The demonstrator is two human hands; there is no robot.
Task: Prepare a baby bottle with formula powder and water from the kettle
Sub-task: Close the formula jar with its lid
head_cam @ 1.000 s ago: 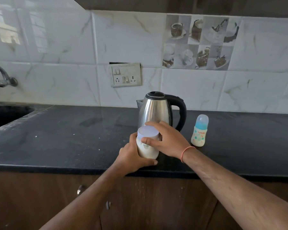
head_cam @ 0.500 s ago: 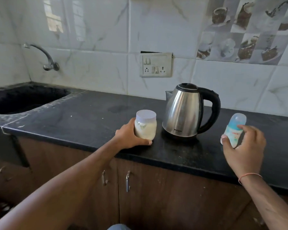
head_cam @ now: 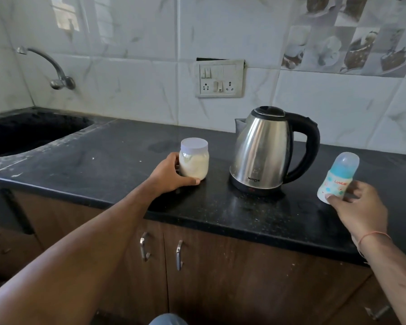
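Moved: the right hand [head_cam: 358, 202] has left the jar [head_cam: 194, 160], crossed past the kettle [head_cam: 267, 153] and closed on the bottle [head_cam: 337, 178]; half a second back it was only reaching the bottle, which now leans tilted in its grip, its base seemingly just off the counter [head_cam: 117, 156].
Left hand [head_cam: 171, 174]: unchanged; fingers curled round the jar's lower wall at the jar's 9 o'clock, thumb tip on the counter by its base.
Right hand: clamped round the bottle's lower body, well apart from the left.
Jar: upright, lid on, pale powder inside; at 9 o'clock from the kettle.
Kettle: upright, lid down, handle toward 3 o'clock; untouched, standing between the two hands.
Bottle: at 3 o'clock from the kettle, cap on, top tipped toward 1 o'clock.
Sink [head_cam: 28, 132]: far at 9 o'clock, tap [head_cam: 56, 73] above it.
Socket plate [head_cam: 220, 78]: on the wall at the kettle's 11 o'clock.
Meaning: both containers are now in hand but both are closed; the task stands near its start. Likely next comes uncapping the bottle, then opening the jar.
Caution: a tilted bottle held low could slip.
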